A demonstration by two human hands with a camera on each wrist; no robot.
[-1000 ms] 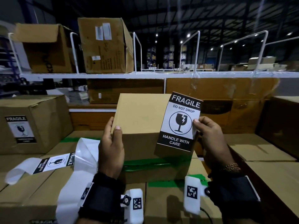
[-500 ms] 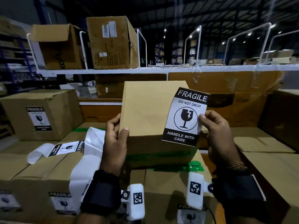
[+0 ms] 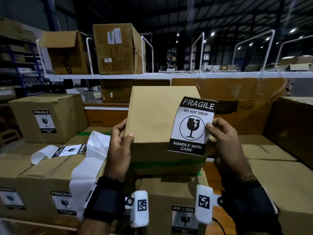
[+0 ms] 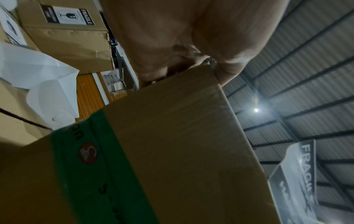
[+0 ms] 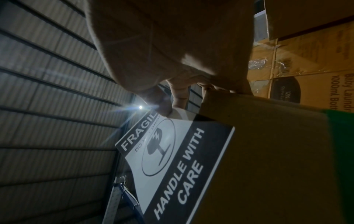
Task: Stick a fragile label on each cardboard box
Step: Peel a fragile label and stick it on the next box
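Held raised at centre, tilted with its plain top face toward the camera: small cardboard box (image 3: pixel 160 114), green tape band (image 3: pixel 166 164) across its lower front. Left hand (image 3: pixel 119 148) clasped on the box's left edge, thumb on the facing panel, fingers wrapped behind. Right hand (image 3: pixel 227 141) at 3 o'clock of the box, pinching the right edge of a fragile label (image 3: pixel 193 126) between thumb and fingers; label upright over the box's right side, printed face out, its lower end against the cardboard, whether stuck cannot be told. At 9 o'clock: labelled box (image 3: pixel 49 117) standing on the lower stack. At 8 o'clock: label strip (image 3: pixel 67 150) lying flat on box tops, with white backing paper (image 3: pixel 91 160) beside it. At 6 o'clock: another labelled box (image 3: pixel 171 200) beneath the held one. At 11 o'clock: large cartons (image 3: pixel 116 48) on a white shelf (image 3: pixel 169 75).
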